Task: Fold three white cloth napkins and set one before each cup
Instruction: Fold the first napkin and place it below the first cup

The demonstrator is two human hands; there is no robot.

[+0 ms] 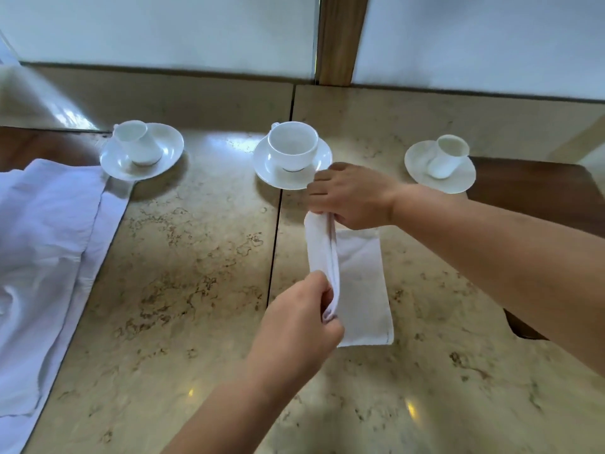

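The left hand (294, 326) and right hand (350, 198) are pinching 1 napkin (360, 276), folding it at the middle cup's (292, 145) 6 o'clock on the surface (196, 257). No napkin is sitting finished yet; remaining cloth (45, 257) is lying at 9 o'clock.

The table top (203, 257) is seen to be polished stone, beige with brown veining, smooth and glossy enough for light spots to be reflected in it; a dark seam is cut between its slabs. The three cups (293, 144) and their saucers (440, 167) are made of white glazed ceramic, smooth and shiny. The napkin (360, 283) is woven white cloth, matt and soft, with a stitched hem along its edge. The heap of cloth (42, 244) at the left is likewise matt white fabric, creased and rumpled. A post (340, 37) of brown wood with visible grain is set between pale, smooth wall panels (157, 27). Dark, smooth wood (537, 188) is shown beyond the right edge.
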